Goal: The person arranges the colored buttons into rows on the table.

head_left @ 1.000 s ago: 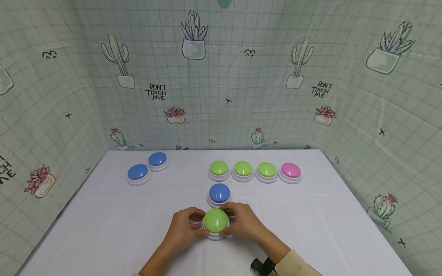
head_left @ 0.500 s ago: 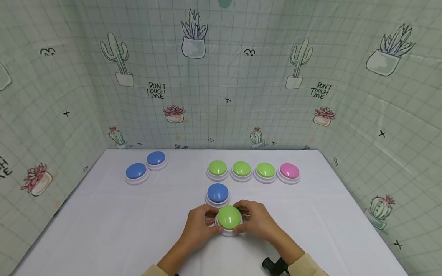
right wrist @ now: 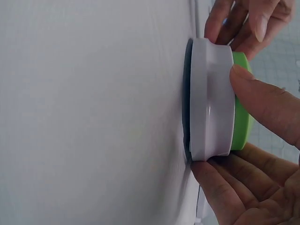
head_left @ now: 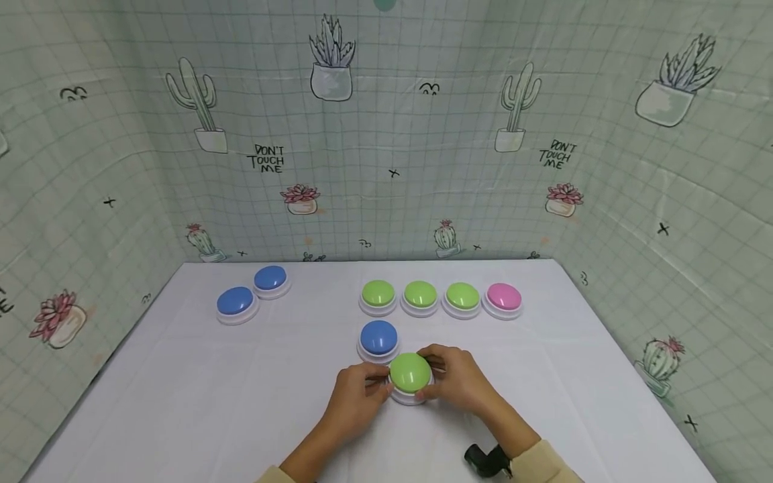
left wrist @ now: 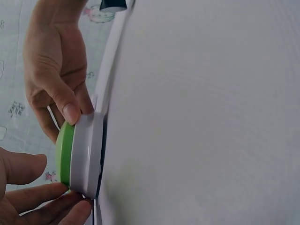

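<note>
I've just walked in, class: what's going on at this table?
A person's right hand grips a white-based green button; the left hand touches it, thumb apart. It is just in front of a blue button, slightly right. Farther back, three green buttons and a pink button form a row; two blue buttons are at far left.

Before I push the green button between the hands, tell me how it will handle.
The green button is probably stiff, judging by its plastic look. Low with a broad white base, it should slide rather than tip. The glossy dome may feel slippery.
</note>
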The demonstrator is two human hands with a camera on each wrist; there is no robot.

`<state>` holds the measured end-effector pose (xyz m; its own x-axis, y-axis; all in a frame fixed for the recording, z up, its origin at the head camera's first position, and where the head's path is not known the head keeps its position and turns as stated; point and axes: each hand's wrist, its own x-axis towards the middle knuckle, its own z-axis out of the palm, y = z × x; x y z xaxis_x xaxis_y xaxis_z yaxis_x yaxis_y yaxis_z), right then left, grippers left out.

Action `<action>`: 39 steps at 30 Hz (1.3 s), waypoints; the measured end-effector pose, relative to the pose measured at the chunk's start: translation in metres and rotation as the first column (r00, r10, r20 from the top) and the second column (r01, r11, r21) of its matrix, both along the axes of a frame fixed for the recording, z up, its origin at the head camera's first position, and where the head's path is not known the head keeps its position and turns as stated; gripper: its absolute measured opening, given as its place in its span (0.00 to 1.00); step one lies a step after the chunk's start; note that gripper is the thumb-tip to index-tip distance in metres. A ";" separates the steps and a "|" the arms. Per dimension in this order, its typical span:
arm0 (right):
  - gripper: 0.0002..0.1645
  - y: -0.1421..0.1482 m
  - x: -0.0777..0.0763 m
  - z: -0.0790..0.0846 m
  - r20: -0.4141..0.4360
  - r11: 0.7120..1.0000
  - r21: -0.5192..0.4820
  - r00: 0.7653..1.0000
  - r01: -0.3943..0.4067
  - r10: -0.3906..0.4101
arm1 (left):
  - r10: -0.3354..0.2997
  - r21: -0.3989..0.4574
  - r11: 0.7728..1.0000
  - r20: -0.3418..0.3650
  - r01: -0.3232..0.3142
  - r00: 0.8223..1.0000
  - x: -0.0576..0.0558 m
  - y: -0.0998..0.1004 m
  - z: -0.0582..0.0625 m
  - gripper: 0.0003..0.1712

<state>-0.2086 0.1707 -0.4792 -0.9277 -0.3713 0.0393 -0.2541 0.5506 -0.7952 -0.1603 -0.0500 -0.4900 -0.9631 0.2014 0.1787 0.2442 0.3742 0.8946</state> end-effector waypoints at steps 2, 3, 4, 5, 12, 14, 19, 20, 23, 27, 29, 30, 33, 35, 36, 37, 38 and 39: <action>0.39 0.002 -0.003 0.000 -0.001 1.000 0.002 1.000 0.027 -0.027 | -0.030 0.008 1.000 0.014 0.030 0.999 0.000 0.003 0.001 0.20; 0.39 0.003 -0.004 0.000 0.000 0.999 0.003 0.999 0.042 -0.042 | -0.043 0.009 0.999 0.022 0.043 0.999 -0.001 0.005 0.001 0.22; 0.39 0.004 -0.005 0.000 -0.001 0.998 0.005 0.998 0.057 -0.057 | -0.055 0.002 0.998 0.030 0.055 0.998 -0.001 0.007 0.001 0.24; 0.39 0.005 -0.007 -0.001 0.000 0.998 0.003 0.998 0.069 -0.069 | -0.064 -0.011 0.998 0.035 0.064 0.997 -0.001 0.009 0.001 0.25; 0.38 0.009 -0.016 -0.002 -0.002 0.992 -0.007 0.992 0.129 -0.129 | -0.054 -0.103 0.993 0.000 0.053 0.999 -0.006 0.024 -0.001 0.30; 0.38 0.011 -0.020 -0.003 -0.005 0.990 -0.012 0.990 0.137 -0.138 | -0.043 -0.101 0.994 0.001 0.043 0.999 -0.008 0.028 -0.002 0.31; 0.40 0.015 -0.028 -0.001 -0.023 0.990 0.001 0.989 0.143 -0.143 | -0.022 -0.087 0.996 0.031 0.025 0.999 -0.013 0.040 -0.002 0.32; 0.40 0.016 -0.030 0.000 -0.023 0.989 0.002 0.989 0.145 -0.145 | -0.018 -0.087 0.996 0.036 0.022 0.999 -0.014 0.042 -0.001 0.33; 0.41 0.017 -0.037 -0.001 -0.017 0.988 0.001 0.988 0.154 -0.154 | -0.007 -0.087 0.996 0.062 0.012 0.998 -0.016 0.048 0.001 0.34; 0.41 0.019 -0.046 -0.003 -0.018 0.987 0.003 0.987 0.160 -0.160 | 0.002 -0.075 0.997 0.091 0.005 0.996 -0.019 0.054 0.002 0.35; 0.42 0.019 -0.049 -0.003 -0.017 0.987 0.004 0.987 0.162 -0.162 | 0.002 -0.063 0.998 0.098 0.004 0.995 -0.021 0.056 0.002 0.35; 0.42 0.019 -0.051 -0.003 -0.015 0.987 0.004 0.987 0.163 -0.162 | 0.003 -0.054 0.999 0.101 0.002 0.995 -0.022 0.057 0.002 0.36; 0.42 0.019 -0.055 -0.004 -0.009 0.987 0.008 0.987 0.163 -0.163 | 0.011 -0.033 0.999 0.108 -0.007 0.994 -0.025 0.061 0.002 0.38; 0.43 0.020 -0.058 -0.004 -0.004 0.987 0.011 0.987 0.162 -0.162 | 0.013 -0.019 1.000 0.113 -0.011 0.993 -0.026 0.063 0.003 0.39; 0.43 0.020 -0.059 -0.005 0.000 0.986 0.011 0.986 0.164 -0.164 | 0.014 -0.012 1.000 0.118 -0.013 0.993 -0.026 0.064 0.003 0.39; 0.43 0.020 -0.060 -0.005 0.003 0.986 0.011 0.986 0.165 -0.165 | 0.015 -0.010 1.000 0.124 -0.014 0.992 -0.027 0.065 0.003 0.40; 0.43 0.021 -0.061 -0.005 0.009 0.986 0.010 0.986 0.167 -0.167 | 0.015 -0.008 1.000 0.130 -0.014 0.991 -0.027 0.067 0.003 0.40; 0.44 0.022 -0.061 -0.006 0.015 0.986 0.007 0.986 0.168 -0.168 | 0.015 -0.009 1.000 0.133 -0.014 0.991 -0.027 0.067 0.003 0.41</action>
<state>-0.2696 0.1923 -0.4848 -0.9773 -0.2104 0.0231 -0.1456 0.5891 -0.7949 -0.1873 0.0175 -0.4873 -0.9810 0.1882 0.0474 0.1179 0.3838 0.9159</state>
